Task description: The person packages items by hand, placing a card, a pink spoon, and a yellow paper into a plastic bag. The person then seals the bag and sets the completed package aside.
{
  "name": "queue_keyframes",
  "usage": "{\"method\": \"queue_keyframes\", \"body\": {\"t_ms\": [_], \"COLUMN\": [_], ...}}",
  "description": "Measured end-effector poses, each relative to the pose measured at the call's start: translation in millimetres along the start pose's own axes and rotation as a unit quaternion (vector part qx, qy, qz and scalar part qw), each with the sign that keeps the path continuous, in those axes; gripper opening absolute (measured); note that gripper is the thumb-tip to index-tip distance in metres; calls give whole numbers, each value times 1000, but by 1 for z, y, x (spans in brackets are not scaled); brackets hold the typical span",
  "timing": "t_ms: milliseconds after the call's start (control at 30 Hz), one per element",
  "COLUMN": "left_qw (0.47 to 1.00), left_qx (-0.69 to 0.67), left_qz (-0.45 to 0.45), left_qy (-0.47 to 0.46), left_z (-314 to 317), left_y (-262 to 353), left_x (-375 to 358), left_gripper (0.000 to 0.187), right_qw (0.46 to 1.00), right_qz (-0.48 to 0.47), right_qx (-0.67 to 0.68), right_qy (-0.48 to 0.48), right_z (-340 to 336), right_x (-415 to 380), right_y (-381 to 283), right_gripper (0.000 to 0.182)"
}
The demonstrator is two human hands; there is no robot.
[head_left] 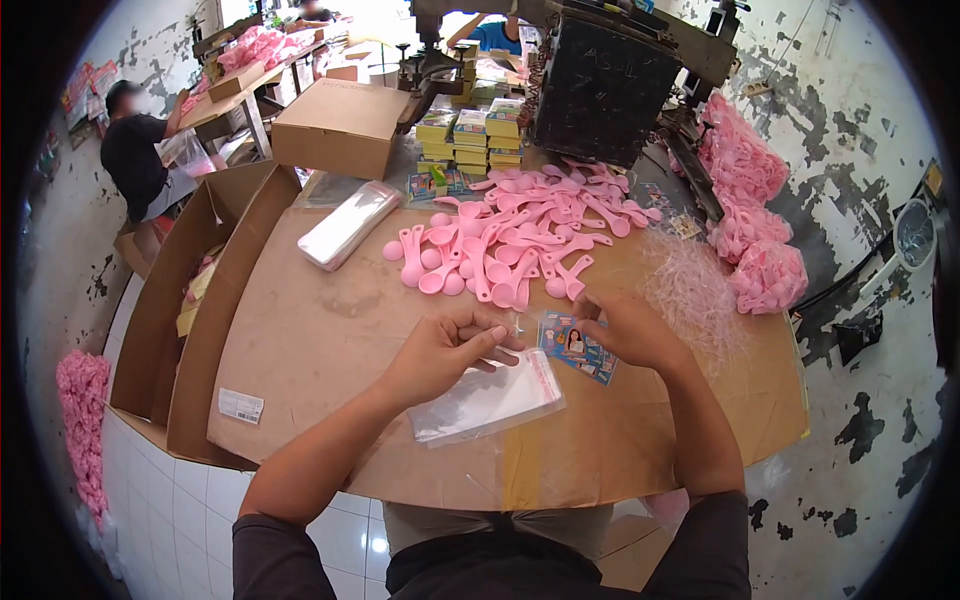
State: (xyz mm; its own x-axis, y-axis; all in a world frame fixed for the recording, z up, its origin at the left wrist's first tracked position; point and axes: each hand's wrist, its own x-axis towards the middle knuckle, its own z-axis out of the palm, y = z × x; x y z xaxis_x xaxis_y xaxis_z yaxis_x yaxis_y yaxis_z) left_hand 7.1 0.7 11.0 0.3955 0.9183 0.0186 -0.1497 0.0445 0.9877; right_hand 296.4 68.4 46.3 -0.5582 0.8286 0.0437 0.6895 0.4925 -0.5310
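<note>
My left hand point(448, 352) is over a stack of clear plastic bags point(485, 402), its thumb and bent fingers close together; what they pinch, if anything, is too clear or small to make out. Over the right part of some blue printed cards point(578, 350) hovers my right hand point(628, 328), fingers bent and a gap between thumb and fingertips. Beyond both hands lies a heap of pink plastic measuring spoons point(500, 240). Another pack of clear bags point(348, 225) rests at the heap's left.
Stacks of small yellow-edged cards point(470, 140) and a closed carton point(340, 125) stand behind. A black machine point(605, 85) rises at the back. Open cardboard box point(185, 330) at left; pink bundles point(765, 270) and shredded strands point(695, 295) at right. A person point(140, 150) sits far left.
</note>
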Motion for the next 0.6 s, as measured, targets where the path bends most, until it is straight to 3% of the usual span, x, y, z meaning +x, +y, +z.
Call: {"method": "queue_keyframes", "body": {"t_ms": [100, 200, 300, 500, 600], "left_qw": [1000, 1000, 1000, 1000, 1000], "left_qx": [17, 10, -19, 2, 1], "left_qz": [11, 5, 3, 1, 6], "left_qy": [-3, -2, -2, 0, 1], "left_z": [0, 0, 1, -1, -1], "left_y": [0, 2, 0, -3, -5], "left_x": [-1, -1, -1, 0, 1], "left_gripper": [27, 26, 26, 26, 26], "right_qw": [978, 989, 998, 999, 988], "right_qz": [-118, -31, 39, 12, 84], "right_qx": [-166, -144, -14, -45, -7], "right_qy": [51, -32, -37, -26, -127], "right_z": [14, 14, 13, 11, 3], "right_x": [-5, 0, 4, 6, 18], "right_y": [11, 16, 11, 16, 24], "right_gripper": [26, 37, 39, 40, 47]}}
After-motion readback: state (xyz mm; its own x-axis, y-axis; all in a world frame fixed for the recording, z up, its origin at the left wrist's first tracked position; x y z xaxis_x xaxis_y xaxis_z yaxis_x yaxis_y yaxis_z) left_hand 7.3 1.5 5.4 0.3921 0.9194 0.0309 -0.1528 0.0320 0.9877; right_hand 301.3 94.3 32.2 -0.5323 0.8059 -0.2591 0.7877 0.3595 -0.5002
